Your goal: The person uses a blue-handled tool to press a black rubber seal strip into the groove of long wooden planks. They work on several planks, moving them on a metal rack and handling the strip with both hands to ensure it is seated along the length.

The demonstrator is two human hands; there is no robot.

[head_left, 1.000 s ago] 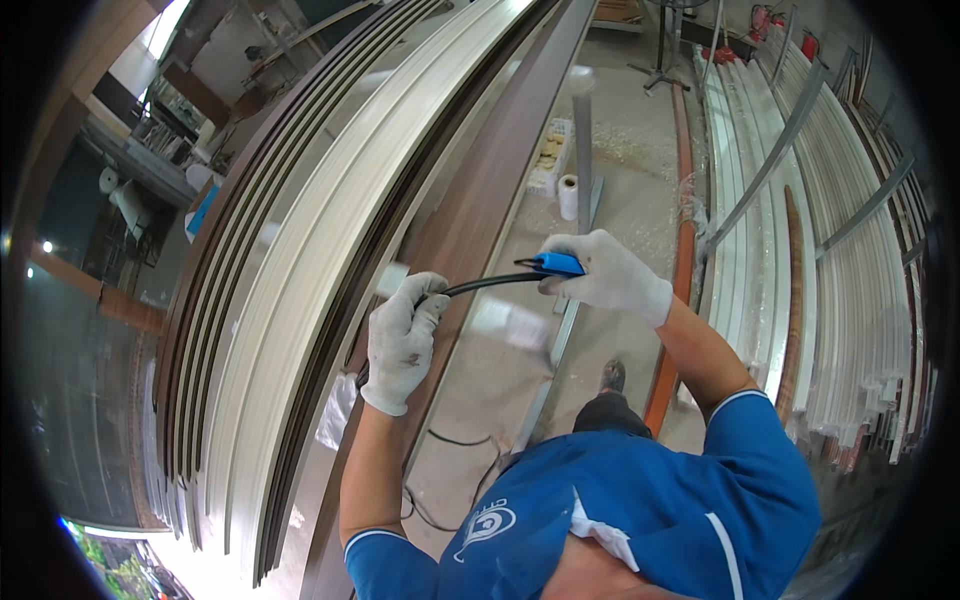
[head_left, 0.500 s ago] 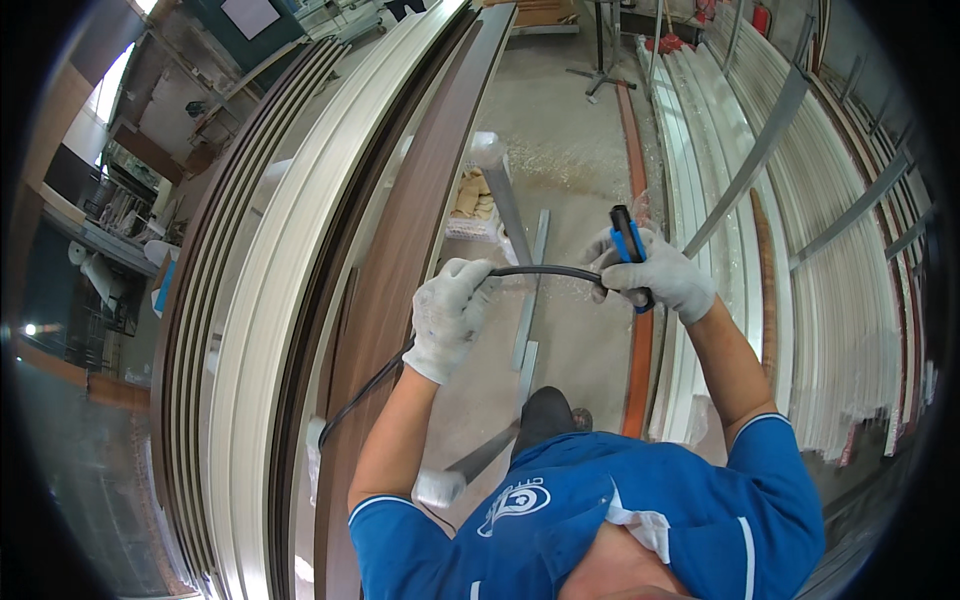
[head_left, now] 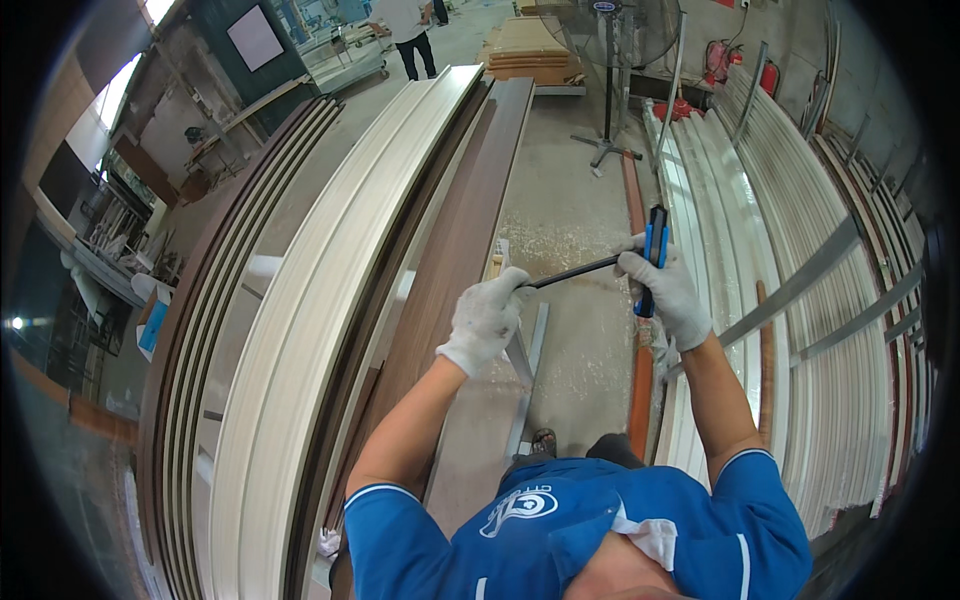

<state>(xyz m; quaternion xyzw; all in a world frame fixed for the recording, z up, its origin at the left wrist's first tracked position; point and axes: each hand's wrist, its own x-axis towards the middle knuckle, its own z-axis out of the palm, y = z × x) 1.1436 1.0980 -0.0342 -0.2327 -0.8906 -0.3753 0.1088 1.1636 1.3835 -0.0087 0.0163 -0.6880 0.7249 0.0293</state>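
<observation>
A thin black flexible strip runs nearly straight between my two gloved hands, slanting up to the right. My left hand is closed on its left end, over the floor beside the brown board. Closed too, my right hand grips a black and blue utility knife, held upright, and the strip's other end meets its fingers. Whether a blade is out I cannot make out. Any length of strip beyond my left hand is hidden.
Long cream panels and dark brown profiles lie at my left. White profiles between metal bars line the right. Ahead stand a fan, stacked boards and another person. A metal bar lies on the floor.
The strip has gone from a bowed arc to nearly straight. My left hand moved right, and my right hand a little right. My view tilted up, showing more of the room ahead.
</observation>
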